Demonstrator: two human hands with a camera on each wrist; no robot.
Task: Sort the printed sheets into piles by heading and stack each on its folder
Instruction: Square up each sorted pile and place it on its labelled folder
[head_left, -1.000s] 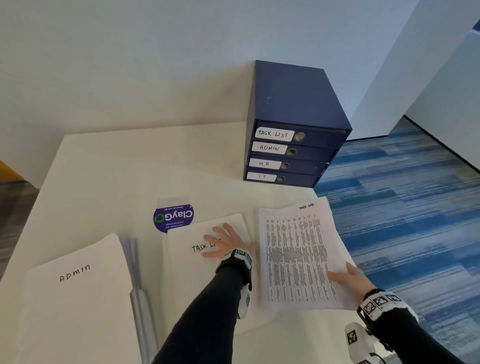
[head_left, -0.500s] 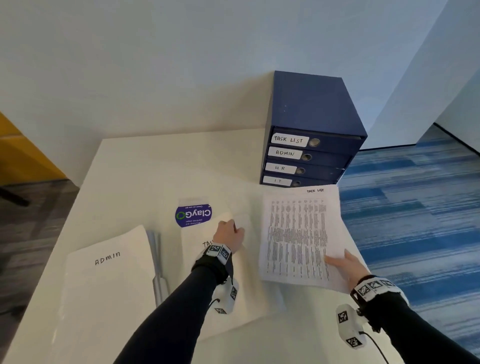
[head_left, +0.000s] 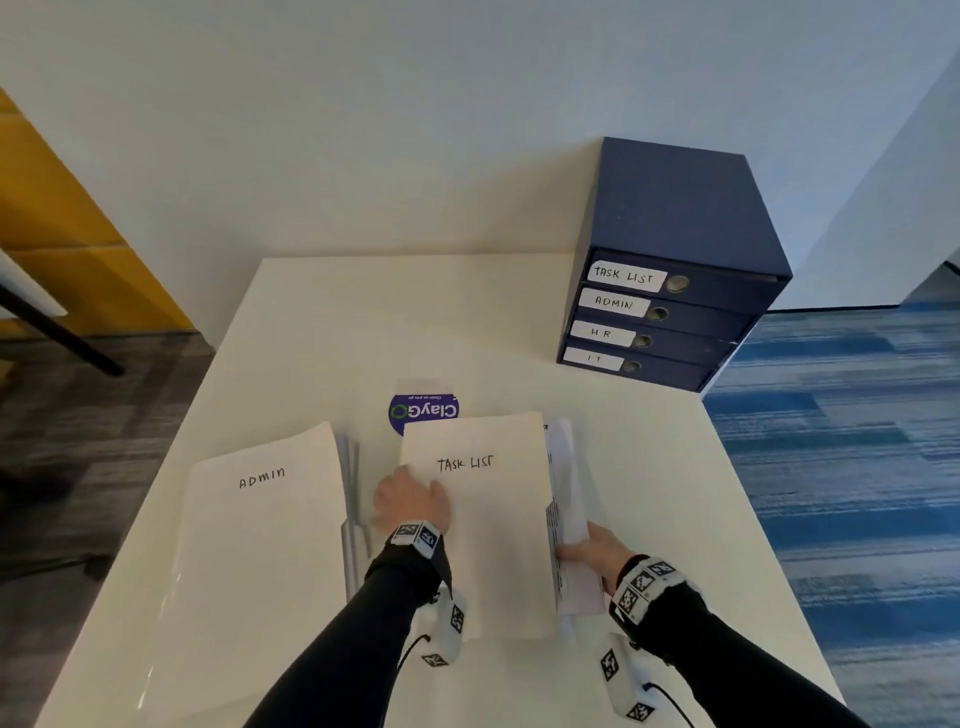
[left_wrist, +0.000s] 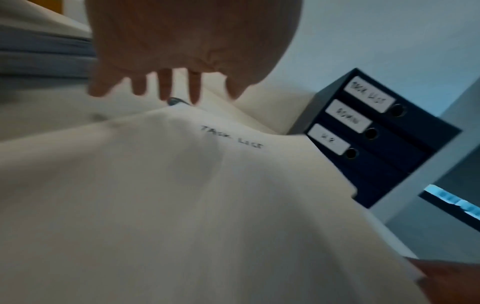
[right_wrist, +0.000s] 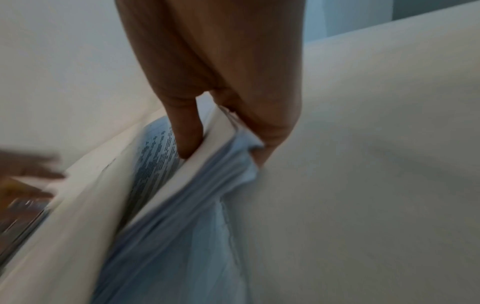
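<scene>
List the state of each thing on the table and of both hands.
TASK LIST folder: cover lifted, printed sheets under it.
Printed sheets: right edge sticks out from the folder.
ADMIN folder: flat, closed.
Drawer unit: drawers shut.
Left hand: on the folder's left edge.
Right hand: grips the sheets.

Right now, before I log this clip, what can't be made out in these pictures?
- Printed sheets: the head view shows only an edge; the TASK LIST cover hides the rest.
- Their text: motion-blurred in the right wrist view.
- Left hand: its fingertips are hidden by its own back in the head view and blurred in the left wrist view.
- Drawer labels: smeared in the left wrist view.
</scene>
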